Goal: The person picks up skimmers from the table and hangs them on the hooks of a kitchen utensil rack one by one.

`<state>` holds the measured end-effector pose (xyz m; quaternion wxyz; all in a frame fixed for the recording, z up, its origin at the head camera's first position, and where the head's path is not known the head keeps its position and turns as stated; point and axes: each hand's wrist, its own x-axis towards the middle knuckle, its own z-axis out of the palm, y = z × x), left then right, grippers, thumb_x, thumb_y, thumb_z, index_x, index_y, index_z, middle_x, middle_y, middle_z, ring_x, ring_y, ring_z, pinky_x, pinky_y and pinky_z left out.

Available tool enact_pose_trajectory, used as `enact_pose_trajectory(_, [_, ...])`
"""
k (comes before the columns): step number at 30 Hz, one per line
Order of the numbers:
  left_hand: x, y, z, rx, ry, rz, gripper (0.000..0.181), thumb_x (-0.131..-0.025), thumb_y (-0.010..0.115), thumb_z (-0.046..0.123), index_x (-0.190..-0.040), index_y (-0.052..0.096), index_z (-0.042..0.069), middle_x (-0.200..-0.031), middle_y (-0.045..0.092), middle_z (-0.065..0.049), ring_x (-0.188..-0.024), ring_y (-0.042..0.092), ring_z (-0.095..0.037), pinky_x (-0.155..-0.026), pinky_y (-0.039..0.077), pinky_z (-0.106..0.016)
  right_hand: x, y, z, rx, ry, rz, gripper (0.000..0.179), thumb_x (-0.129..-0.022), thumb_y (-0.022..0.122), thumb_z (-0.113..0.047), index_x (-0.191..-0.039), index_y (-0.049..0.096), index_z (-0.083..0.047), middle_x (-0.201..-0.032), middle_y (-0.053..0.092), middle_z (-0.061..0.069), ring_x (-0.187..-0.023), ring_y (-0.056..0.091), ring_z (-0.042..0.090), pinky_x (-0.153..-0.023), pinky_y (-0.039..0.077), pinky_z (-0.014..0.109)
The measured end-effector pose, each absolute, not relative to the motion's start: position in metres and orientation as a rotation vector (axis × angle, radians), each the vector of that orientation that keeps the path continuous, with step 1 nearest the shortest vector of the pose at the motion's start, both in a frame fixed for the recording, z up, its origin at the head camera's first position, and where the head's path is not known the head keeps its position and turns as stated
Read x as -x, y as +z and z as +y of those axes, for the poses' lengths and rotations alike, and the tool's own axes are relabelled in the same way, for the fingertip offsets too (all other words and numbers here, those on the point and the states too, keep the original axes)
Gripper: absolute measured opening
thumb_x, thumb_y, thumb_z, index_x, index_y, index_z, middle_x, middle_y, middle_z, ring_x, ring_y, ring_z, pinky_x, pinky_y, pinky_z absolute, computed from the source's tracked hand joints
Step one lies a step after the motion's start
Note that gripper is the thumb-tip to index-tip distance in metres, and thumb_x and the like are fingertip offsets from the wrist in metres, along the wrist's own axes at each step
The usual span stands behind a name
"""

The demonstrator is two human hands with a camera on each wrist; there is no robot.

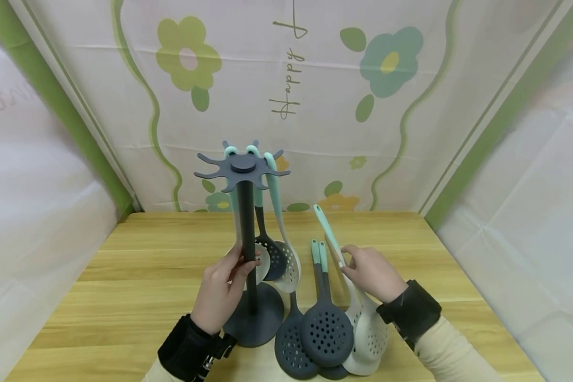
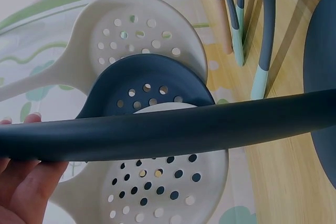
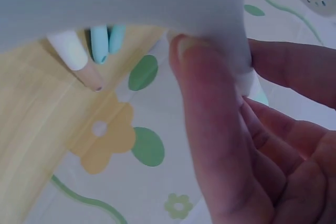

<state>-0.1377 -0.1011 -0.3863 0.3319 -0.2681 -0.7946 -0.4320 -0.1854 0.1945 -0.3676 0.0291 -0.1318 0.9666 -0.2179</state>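
Note:
My left hand (image 1: pixel 219 291) grips the dark post (image 1: pixel 246 225) of a utensil stand, thumb and fingers around it. The stand's round base (image 1: pixel 271 321) sits on the table, and its hooked top (image 1: pixel 243 164) carries several hanging utensils. Among them are a white skimmer (image 1: pixel 288 268) and a dark skimmer (image 1: pixel 273 265), also behind the post in the left wrist view. My right hand (image 1: pixel 374 273) pinches the handle of a white skimmer (image 1: pixel 345 276) with a mint end. In the right wrist view, thumb and fingertips (image 3: pixel 202 72) press its white handle from both sides.
Dark skimmers (image 1: pixel 327 334) with mint handle ends lie between the stand and my right hand. The wooden table (image 1: pixel 162 265) ends at a flowered cloth (image 1: pixel 296 106) behind, with white cloth walls at both sides.

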Motion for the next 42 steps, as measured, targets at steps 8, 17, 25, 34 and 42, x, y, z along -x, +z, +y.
enact_pose_trajectory(8, [0.137,-0.387,-0.101,0.701,-1.131,-2.081,0.04,-0.086,0.065,-0.012,-0.125,0.058,-0.005,-0.102,0.073,-0.012,-0.085,0.074,-0.02,-0.071,0.062,-0.027,0.182,-0.362,0.192,0.433,-0.713,2.984,0.041,-0.092,0.068,-0.01,-0.129,0.057,0.002,-0.077,0.066,0.005,-0.062,0.057,0.012,-0.051,0.051,0.024])
enact_pose_trajectory(17, [0.138,-0.387,-0.102,0.717,-1.139,-2.072,0.041,-0.087,0.065,-0.012,-0.126,0.057,-0.005,-0.103,0.072,-0.014,-0.086,0.074,-0.021,-0.072,0.062,-0.027,0.177,-0.351,0.191,0.554,-0.75,3.087,0.041,-0.091,0.07,-0.013,-0.127,0.057,0.002,-0.078,0.067,0.006,-0.051,0.047,0.01,-0.044,0.039,0.022])
enact_pose_trajectory(25, [0.138,-0.387,-0.102,0.703,-1.139,-2.083,0.039,-0.087,0.065,-0.012,-0.125,0.058,-0.004,-0.102,0.072,-0.016,-0.087,0.074,-0.021,-0.073,0.062,-0.027,0.17,-0.344,0.188,0.596,-0.75,3.124,0.039,-0.091,0.07,-0.013,-0.126,0.058,0.001,-0.08,0.069,0.006,-0.045,0.041,0.008,-0.04,0.034,0.021])
enact_pose_trajectory(34, [0.139,-0.388,-0.102,0.69,-1.108,-2.082,0.041,-0.087,0.066,-0.01,-0.126,0.058,-0.002,-0.1,0.072,-0.015,-0.087,0.074,-0.021,-0.071,0.061,-0.024,0.166,-0.337,0.185,0.65,-0.771,3.161,0.039,-0.092,0.069,-0.012,-0.127,0.057,0.003,-0.08,0.069,0.006,-0.042,0.035,0.006,-0.039,0.031,0.02])
enact_pose_trajectory(42, [0.139,-0.391,-0.102,0.707,-1.101,-2.064,0.042,-0.087,0.066,-0.012,-0.127,0.058,0.0,-0.099,0.072,-0.016,-0.087,0.074,-0.022,-0.07,0.062,-0.024,0.163,-0.334,0.184,0.691,-0.801,3.191,0.038,-0.093,0.068,-0.014,-0.126,0.057,0.002,-0.082,0.069,0.007,-0.042,0.034,0.003,-0.039,0.033,0.02])
